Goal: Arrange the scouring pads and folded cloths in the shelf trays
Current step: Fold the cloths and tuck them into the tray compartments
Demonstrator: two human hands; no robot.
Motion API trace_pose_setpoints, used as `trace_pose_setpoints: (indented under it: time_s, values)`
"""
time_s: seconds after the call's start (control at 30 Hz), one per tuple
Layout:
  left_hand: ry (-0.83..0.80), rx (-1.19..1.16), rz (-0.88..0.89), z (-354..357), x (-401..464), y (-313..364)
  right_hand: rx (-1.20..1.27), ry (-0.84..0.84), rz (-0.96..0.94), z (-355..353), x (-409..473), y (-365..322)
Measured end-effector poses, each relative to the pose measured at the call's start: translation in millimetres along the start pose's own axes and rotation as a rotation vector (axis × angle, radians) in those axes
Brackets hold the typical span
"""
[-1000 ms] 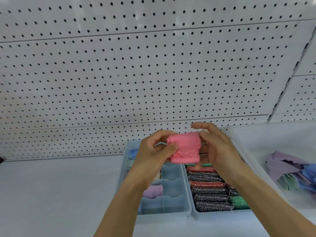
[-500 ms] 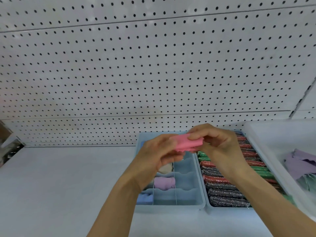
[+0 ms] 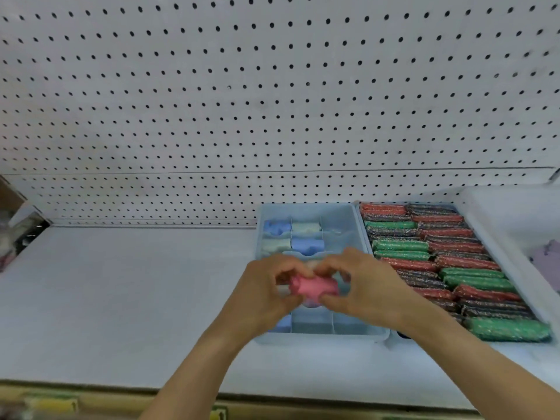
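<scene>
Both hands gripped one rolled pink cloth [image 3: 313,287]: left hand [image 3: 266,294] pinching its left end, right hand [image 3: 362,287] curled round the right end. Cloth sat over the middle of the divided blue tray [image 3: 333,215] on the shelf [image 3: 121,298]. Back compartments held folded blue and pale green cloths [image 3: 306,245]. Adjacent tray [image 3: 497,262] to the right was packed with red, green and dark scouring pads [image 3: 454,262].

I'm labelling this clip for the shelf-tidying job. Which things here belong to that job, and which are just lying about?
Belongs to the job:
- pink cloth, held by left hand and right hand
- divided tray with folded cloths
- scouring pads

Just lying about:
- white bin holding a lilac cloth
- pegboard
</scene>
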State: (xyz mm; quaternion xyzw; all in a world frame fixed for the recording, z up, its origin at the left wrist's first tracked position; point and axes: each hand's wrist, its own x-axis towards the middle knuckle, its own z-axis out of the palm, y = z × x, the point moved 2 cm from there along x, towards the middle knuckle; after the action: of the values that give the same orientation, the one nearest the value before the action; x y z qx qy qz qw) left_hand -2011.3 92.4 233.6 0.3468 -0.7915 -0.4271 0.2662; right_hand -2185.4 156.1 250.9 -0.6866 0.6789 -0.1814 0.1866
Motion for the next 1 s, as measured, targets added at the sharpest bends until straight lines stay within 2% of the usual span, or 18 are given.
trace_pose_setpoints:
  time_s: [0.07,0.2,0.37,0.47,0.6,0.8,0.9,1.0]
  values:
    - [-0.049,0.105,0.042,8.1,-6.0,-9.2,-0.135,-0.086,0.017,14.8,0.3,0.0]
    - [-0.162,0.333,0.060,6.9,-12.7,-27.1,-0.128,-0.182,0.025,33.7,2.2,2.8]
    - [-0.045,0.445,-0.025,-6.7,-12.5,-59.2,-0.389,-0.247,-0.067,43.0,10.0,1.4]
    - [-0.062,0.460,-0.088,-1.6,-15.4,-69.8,-0.582,-0.295,-0.123,49.9,15.1,-7.5]
    - [-0.050,0.411,-0.082,1.4,-17.3,-74.1,-0.679,-0.332,-0.159,58.5,23.0,-17.3]
    - [-0.039,0.406,-0.079,2.2,-17.4,-78.0,-0.709,-0.369,-0.204,63.7,28.2,-21.1]
    - [-0.041,0.408,-0.075,1.6,-18.3,-78.0,-0.599,-0.424,-0.176,61.2,26.9,-13.1]
    - [-0.046,0.424,-0.071,0.3,-19.2,-77.3,-0.331,-0.492,-0.096,54.6,23.3,9.4]
